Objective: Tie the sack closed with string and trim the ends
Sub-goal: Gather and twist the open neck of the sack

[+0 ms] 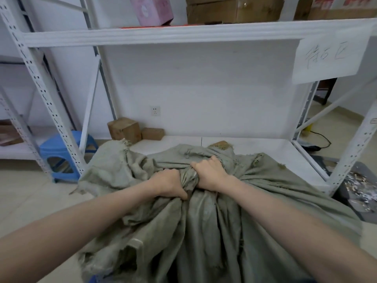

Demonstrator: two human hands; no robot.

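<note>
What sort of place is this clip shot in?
Probably a storeroom or small warehouse: white slotted metal shelving, cardboard boxes on its upper shelf, and a handwritten paper label hanging from the beam.

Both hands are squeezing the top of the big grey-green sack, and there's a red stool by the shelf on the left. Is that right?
Almost. The stool is blue, not red; the head view shows it by the shelf on the left. The left hand and the right hand do both squeeze the bunched top of the sack.
</note>
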